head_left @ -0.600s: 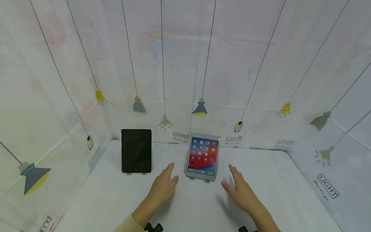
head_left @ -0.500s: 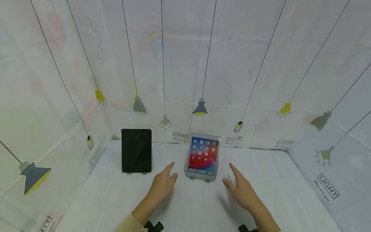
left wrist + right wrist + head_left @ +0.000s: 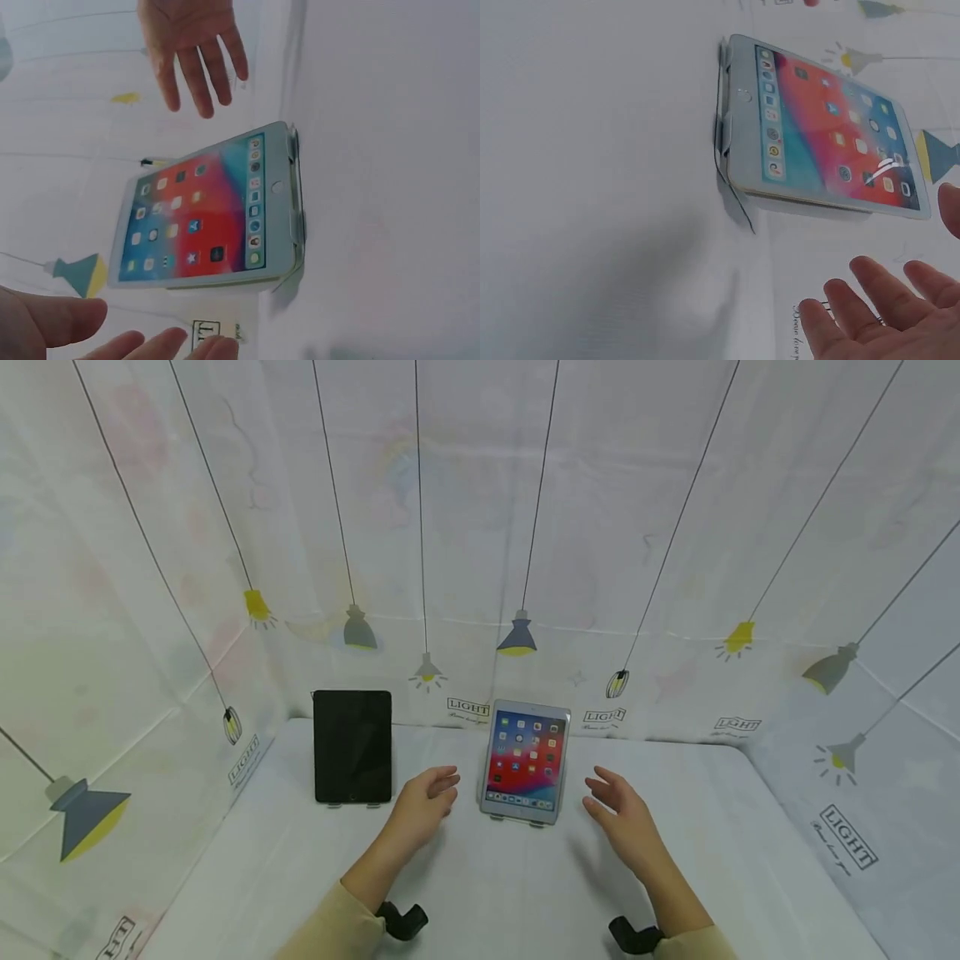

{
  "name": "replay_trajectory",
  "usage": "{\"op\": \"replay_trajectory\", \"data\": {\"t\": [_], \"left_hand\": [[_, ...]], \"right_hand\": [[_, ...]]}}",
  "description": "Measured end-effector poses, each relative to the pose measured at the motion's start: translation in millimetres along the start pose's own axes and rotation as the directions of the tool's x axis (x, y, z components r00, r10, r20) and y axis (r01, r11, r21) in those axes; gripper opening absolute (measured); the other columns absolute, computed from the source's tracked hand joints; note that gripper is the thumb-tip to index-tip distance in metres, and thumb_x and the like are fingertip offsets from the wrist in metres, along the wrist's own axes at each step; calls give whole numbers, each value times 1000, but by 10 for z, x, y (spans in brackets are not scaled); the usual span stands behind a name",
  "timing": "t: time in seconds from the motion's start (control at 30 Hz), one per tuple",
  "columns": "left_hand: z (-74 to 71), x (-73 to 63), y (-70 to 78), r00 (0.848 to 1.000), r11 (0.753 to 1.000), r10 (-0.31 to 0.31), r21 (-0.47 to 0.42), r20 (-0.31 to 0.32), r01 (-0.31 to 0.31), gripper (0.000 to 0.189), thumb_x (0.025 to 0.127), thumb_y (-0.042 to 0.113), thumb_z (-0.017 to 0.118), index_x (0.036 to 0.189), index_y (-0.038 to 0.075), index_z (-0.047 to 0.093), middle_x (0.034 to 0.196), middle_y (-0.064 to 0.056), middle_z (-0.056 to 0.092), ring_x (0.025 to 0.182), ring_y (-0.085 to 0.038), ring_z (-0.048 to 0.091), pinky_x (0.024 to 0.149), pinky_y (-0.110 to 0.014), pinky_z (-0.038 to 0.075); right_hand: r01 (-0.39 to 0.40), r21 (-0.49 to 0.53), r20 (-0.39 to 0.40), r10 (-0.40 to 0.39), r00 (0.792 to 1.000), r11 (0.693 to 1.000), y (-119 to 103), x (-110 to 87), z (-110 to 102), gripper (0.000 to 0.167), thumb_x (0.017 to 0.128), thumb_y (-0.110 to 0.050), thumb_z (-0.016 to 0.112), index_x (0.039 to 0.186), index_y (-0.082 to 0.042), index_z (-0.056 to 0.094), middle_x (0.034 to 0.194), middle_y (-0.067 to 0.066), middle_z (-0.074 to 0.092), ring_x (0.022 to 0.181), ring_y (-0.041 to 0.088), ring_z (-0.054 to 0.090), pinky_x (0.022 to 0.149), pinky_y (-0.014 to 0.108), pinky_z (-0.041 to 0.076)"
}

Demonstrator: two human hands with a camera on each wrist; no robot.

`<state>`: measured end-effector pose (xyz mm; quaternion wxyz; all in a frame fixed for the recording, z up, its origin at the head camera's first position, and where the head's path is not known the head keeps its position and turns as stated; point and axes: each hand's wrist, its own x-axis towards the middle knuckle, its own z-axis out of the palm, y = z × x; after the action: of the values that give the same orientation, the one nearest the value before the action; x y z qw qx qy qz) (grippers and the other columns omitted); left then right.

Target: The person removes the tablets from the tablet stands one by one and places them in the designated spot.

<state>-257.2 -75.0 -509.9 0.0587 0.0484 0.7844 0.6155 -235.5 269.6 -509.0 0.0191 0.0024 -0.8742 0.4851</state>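
A white tablet with its lit home screen of app icons leans back on a small stand, whose lower hooks show in the left wrist view. To its left in the head view stands a black tablet with a dark screen. My left hand hovers between the two tablets, loosely bent fingers apart from both. On the white tablet's other side, my right hand is held with relaxed fingers, palm toward it and not touching. Both hands hold nothing.
A white-covered table bears both tablets. Behind and beside it hangs a pale cloth backdrop printed with lamps. Black camera mounts sit at both wrists.
Both hands have moved slightly forward, and their fingers have gone from straighter to more loosely bent. More of the sleeves and wrist mounts shows. The tablets stay in place.
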Motion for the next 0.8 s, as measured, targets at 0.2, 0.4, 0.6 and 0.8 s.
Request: {"op": "replay_trajectory", "data": {"t": [0.2, 0.4, 0.6, 0.8], "left_hand": [[-23, 136, -1, 994, 976, -77, -196, 74, 90, 42, 112, 14, 56, 153, 7, 56, 154, -19, 63, 139, -42, 63, 114, -56, 55], [-25, 244, -2, 992, 965, -81, -243, 92, 101, 43, 111, 13, 58, 154, 7, 55, 153, -20, 63, 139, -42, 63, 111, -52, 58], [-16, 364, 44, 992, 957, -92, -268, 86, 112, 45, 109, 14, 62, 153, 8, 56, 151, -18, 66, 138, -41, 64, 113, -54, 56], [-23, 471, 114, 990, 949, -87, -292, 111, 116, 46, 108, 15, 64, 153, 9, 55, 153, -16, 65, 140, -40, 63, 113, -52, 57]], "right_hand": [[-66, 162, 2, 66, 998, 985, -28, 113, -7, 59, 111, -25, 60, 165, -16, 38, 160, 16, 58, 147, 35, 58, 117, 46, 52], [-103, 232, 13, 103, 995, 967, -40, 237, 17, 58, 111, -21, 62, 165, -15, 40, 158, 17, 60, 146, 35, 59, 110, 37, 58], [-134, 334, 24, 133, 991, 933, -43, 366, 29, 56, 111, -16, 60, 163, -13, 41, 158, 19, 59, 148, 39, 56, 110, 38, 56], [-145, 394, 23, 148, 989, 908, -94, 456, -18, 56, 111, -18, 60, 164, -14, 41, 160, 17, 58, 147, 35, 57, 110, 34, 56]]}}
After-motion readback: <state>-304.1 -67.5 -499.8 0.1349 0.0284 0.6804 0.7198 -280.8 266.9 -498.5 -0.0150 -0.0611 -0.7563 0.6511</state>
